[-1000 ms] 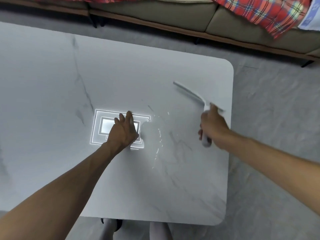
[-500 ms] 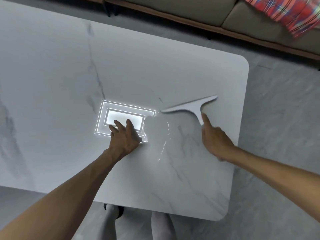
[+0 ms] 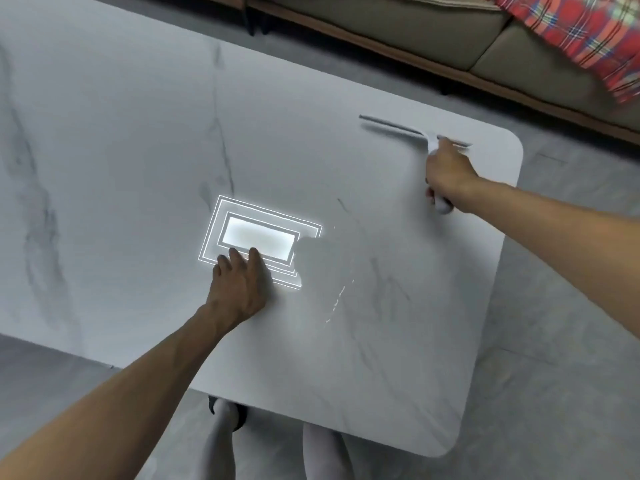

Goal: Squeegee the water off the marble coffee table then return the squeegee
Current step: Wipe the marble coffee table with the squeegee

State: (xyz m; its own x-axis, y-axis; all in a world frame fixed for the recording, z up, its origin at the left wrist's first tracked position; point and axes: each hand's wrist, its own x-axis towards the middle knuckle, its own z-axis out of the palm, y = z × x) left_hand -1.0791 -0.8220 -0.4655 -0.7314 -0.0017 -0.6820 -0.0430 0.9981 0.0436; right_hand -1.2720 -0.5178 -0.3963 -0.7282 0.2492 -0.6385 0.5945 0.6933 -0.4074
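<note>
Right hand (image 3: 448, 171) grips the handle of the white plastic squeegee (image 3: 408, 130), fingers curled round it. Blade sits near the far right corner of the white grey-veined marble coffee table (image 3: 121, 140); it is motion-blurred, and contact with the surface cannot be told. Left hand (image 3: 239, 289) rests flat on the tabletop, fingers straight and close together, over a bright rectangular light reflection (image 3: 258, 239). Thin water streaks (image 3: 337, 299) lie between the hands. Olive sofa (image 3: 415, 26) with red plaid cloth (image 3: 581, 32) beyond the table.
</note>
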